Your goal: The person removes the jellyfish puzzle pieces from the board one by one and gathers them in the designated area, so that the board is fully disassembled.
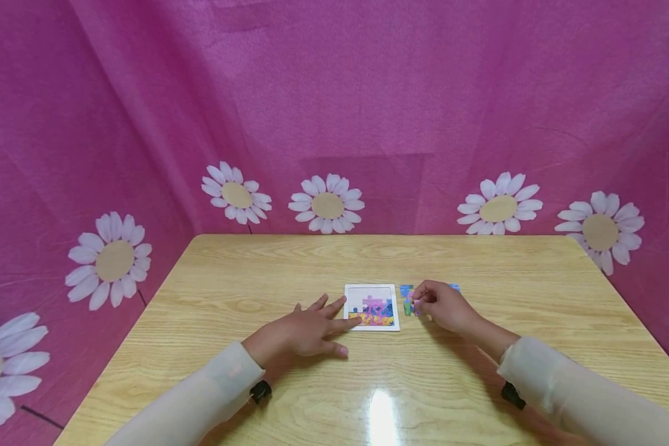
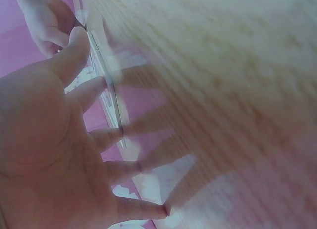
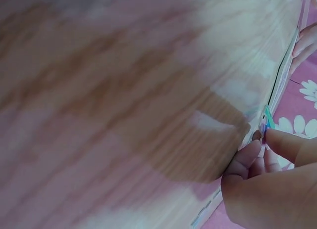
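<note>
The right hand point(image 1: 443, 305) hides part of the loose pieces point(image 1: 406, 290), so I can't count them, and the near edge of the table point(image 1: 256, 266) is outside my view. I see that hand pinching a puzzle piece point(image 3: 269, 118). The left hand point(image 1: 309, 328) is spread, fingertips on the puzzle tray point(image 1: 376, 328), inward from the table's far edge; its upper part is bare, its lower part filled.

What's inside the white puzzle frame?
In the white frame, pink, yellow and blue puzzle pieces lie lower down; the top shows none. I can't see what the left hand covers, lower left.
</note>
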`<act>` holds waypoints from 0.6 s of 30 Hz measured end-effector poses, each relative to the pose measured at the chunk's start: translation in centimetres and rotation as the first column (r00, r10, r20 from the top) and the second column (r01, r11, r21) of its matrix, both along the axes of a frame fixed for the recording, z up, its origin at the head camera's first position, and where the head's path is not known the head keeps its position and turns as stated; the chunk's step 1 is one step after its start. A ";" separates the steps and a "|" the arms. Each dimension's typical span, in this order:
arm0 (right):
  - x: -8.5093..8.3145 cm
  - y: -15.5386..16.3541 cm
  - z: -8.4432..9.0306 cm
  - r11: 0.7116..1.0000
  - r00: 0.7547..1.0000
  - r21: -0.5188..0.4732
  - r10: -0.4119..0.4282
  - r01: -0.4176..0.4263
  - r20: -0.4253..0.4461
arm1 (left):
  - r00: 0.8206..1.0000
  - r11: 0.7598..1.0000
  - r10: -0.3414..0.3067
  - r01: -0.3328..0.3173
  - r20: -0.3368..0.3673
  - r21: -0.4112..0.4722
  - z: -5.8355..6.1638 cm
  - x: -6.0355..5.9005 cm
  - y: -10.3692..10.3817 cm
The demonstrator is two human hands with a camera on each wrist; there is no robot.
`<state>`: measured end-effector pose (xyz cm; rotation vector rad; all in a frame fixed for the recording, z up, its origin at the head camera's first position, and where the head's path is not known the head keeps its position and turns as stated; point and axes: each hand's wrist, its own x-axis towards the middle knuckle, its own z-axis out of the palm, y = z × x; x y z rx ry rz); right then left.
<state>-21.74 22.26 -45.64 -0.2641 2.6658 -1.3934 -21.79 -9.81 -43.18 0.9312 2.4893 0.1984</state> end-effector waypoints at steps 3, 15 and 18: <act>0.1 -0.1 0.0 1.000 1.000 0.006 -0.015 0.015 -0.001 | 1.000 1.000 -0.002 0.002 0.000 -0.002 0.0 0.0 0.0; 0.4 -0.3 0.0 0.997 0.999 0.073 -0.013 0.017 -0.043 | 1.000 1.000 -0.014 0.014 -0.014 -0.001 -0.1 0.0 0.0; 0.3 -0.3 -0.1 0.996 0.998 0.094 -0.005 0.010 -0.057 | 1.000 1.000 -0.014 0.014 -0.014 0.000 -0.1 0.0 0.0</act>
